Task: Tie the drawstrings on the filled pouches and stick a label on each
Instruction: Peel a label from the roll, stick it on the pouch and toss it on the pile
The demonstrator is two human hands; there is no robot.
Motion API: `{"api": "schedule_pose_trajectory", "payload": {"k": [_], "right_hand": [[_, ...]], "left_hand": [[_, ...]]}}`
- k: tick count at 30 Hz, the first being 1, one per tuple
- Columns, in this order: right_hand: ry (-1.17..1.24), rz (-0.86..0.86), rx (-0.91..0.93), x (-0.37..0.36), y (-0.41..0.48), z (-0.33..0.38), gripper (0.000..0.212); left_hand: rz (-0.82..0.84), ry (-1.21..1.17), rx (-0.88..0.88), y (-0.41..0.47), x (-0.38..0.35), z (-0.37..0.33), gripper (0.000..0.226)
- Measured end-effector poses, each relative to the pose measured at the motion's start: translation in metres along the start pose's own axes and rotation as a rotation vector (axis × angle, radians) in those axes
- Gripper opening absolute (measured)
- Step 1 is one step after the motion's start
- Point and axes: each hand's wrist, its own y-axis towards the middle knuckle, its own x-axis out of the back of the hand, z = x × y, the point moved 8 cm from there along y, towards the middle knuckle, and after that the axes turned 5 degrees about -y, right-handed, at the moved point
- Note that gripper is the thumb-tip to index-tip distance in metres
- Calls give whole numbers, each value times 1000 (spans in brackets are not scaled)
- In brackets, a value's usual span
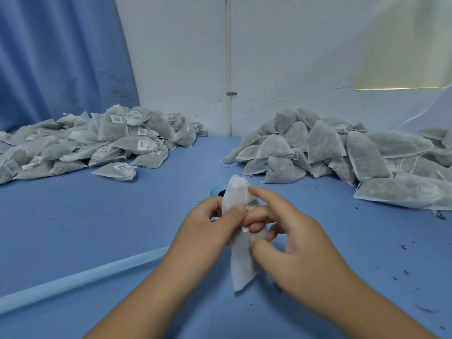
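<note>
One pouch [241,265], long axis upright, greyish filling inside. Fingers of left hand [210,223] and right hand [291,238] clamped on it.

We see only a bit of a blue-green thing [216,191] behind the pouch [241,263]. The right pile [342,152] runs off the edge. The labels [143,144] are too small for us to read.

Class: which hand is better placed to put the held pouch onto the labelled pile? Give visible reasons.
Probably the left hand: it grips the pouch, and the labelled pile lies on its side. The right hand sits nearer the unlabelled pile.
</note>
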Motion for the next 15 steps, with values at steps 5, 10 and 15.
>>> {"api": "schedule_pose_trajectory", "payload": {"k": [5, 10, 15], "right_hand": [[70, -205, -207, 21, 5, -22, 42], [380, 1, -434, 8, 4, -42, 27], [447, 6, -477, 5, 3, -50, 41]], "left_hand": [[86, -189, 59, 2, -5, 6, 18], [148, -174, 50, 1, -9, 6, 28], [205, -66, 58, -2, -14, 8, 33]]}}
